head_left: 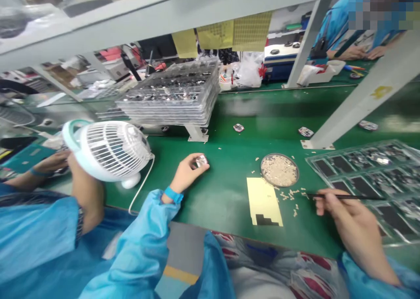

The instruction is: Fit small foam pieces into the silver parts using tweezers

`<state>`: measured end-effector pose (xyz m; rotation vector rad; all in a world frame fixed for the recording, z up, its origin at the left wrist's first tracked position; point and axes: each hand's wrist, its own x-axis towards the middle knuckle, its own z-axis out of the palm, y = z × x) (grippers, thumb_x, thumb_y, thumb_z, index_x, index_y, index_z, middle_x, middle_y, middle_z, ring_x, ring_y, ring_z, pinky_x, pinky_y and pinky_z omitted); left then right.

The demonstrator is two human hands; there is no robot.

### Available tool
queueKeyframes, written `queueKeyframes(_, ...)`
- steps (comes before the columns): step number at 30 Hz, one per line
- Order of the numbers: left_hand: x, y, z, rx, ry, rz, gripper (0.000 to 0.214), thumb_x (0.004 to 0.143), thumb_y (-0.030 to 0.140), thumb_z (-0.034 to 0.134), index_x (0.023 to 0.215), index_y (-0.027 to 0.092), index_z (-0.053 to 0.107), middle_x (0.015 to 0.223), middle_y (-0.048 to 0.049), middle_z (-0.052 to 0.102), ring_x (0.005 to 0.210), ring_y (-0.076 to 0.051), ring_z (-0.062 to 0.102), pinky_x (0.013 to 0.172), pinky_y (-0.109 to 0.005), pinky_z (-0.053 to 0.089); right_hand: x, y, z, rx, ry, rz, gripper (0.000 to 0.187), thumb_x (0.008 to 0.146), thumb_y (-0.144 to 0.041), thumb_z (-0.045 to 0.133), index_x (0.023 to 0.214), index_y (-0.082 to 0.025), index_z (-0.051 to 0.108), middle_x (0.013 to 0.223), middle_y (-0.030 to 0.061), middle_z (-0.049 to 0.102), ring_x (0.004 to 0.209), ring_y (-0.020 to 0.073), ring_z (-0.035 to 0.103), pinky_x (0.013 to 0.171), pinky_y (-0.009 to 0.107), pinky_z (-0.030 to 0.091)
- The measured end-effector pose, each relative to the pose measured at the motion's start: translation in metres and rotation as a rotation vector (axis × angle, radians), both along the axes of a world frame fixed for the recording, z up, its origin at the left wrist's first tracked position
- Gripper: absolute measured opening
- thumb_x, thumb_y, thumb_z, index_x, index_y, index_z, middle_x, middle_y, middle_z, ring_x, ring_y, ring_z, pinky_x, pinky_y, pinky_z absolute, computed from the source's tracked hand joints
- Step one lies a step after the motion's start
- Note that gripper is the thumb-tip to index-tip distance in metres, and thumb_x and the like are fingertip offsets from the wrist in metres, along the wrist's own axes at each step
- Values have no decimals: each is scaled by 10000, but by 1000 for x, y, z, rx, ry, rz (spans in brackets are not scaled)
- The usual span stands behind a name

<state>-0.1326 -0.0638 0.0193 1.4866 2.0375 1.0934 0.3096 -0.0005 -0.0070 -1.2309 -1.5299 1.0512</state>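
Observation:
My left hand [187, 171] rests on the green bench, fingers pinched round a small shiny metal part [201, 160]. My right hand [344, 216] grips thin black tweezers [341, 197], which lie level and point left toward scattered beige bits. Between the hands lie a yellow backing sheet [262, 198] with a few black pads at its bottom edge and a round dish [279, 170] full of small beige pieces. A clear tray [377, 176] of metal parts lies just right of my right hand.
A small white fan [110, 150] stands at left, its cord trailing to the bench edge. Stacked clear trays [173, 95] sit on a raised stand behind. A slanted grey frame post [357, 102] crosses at right. A co-worker's arm [82, 189] is at left; another person sits far right.

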Motion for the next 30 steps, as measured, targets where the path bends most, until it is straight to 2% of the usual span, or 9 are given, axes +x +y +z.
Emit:
queueKeyframes(3,71,21,9,-68,-728,-391,577,733,327,823,1179,172,493,1071,-111,677,916,-195,662,838,-341,530,-20,-9,8,-86,32,178,285,870,-472,686,927,-194,709,933,99,711,680,183,689,660,307,609)
queueKeyframes(4,92,29,11,-125,-853,-483,607,691,276,856,1163,173,488,1015,-90,674,881,-181,662,812,-321,531,-28,-12,9,-105,61,234,278,862,-458,701,935,-190,702,956,92,712,705,180,696,678,297,611)
queueKeyframes(6,125,43,13,-223,-926,-599,636,632,204,888,1136,163,503,940,-50,652,819,-146,651,769,-272,518,-44,-18,8,-126,74,312,256,855,-415,725,973,-192,678,933,72,714,755,177,704,690,267,601)
queueKeyframes(8,144,54,11,-242,-879,-644,618,621,197,894,1112,154,521,901,-31,637,775,-126,635,729,-243,504,-56,-23,4,-119,47,366,223,866,-374,723,988,-200,655,908,50,710,769,163,702,684,240,586)
queueKeyframes(10,153,57,6,-183,-813,-645,517,689,247,858,1085,146,541,879,-29,633,746,-118,622,701,-233,499,-63,-27,1,-98,9,409,176,885,-344,704,980,-206,648,917,36,704,771,149,702,699,232,580)
queueKeyframes(14,156,44,-4,-150,-753,-634,285,866,321,682,1058,136,581,823,-38,639,681,-129,617,642,-248,516,-63,-28,-3,-37,-41,431,131,902,-313,683,984,-215,652,957,30,696,810,146,700,752,241,585)
queueKeyframes(22,157,30,-8,-130,-288,-620,258,868,211,605,1116,206,675,824,-17,689,729,-152,646,689,-245,520,-63,-29,-1,46,-57,465,84,902,-267,679,963,-211,665,935,39,707,826,162,693,756,264,592)
queueKeyframes(27,156,30,-10,-136,-276,-613,254,878,205,590,1117,203,675,821,-15,699,712,-148,654,673,-240,528,-61,-23,8,111,180,331,89,893,-180,678,949,-216,620,905,48,696,849,184,695,743,302,596)
queueKeyframes(30,157,30,-16,-144,-342,-601,244,885,217,591,1116,191,667,849,-28,707,729,-151,669,681,-243,539,-61,-17,11,256,122,212,140,864,-123,698,957,-220,658,950,58,706,922,210,692,832,366,582)
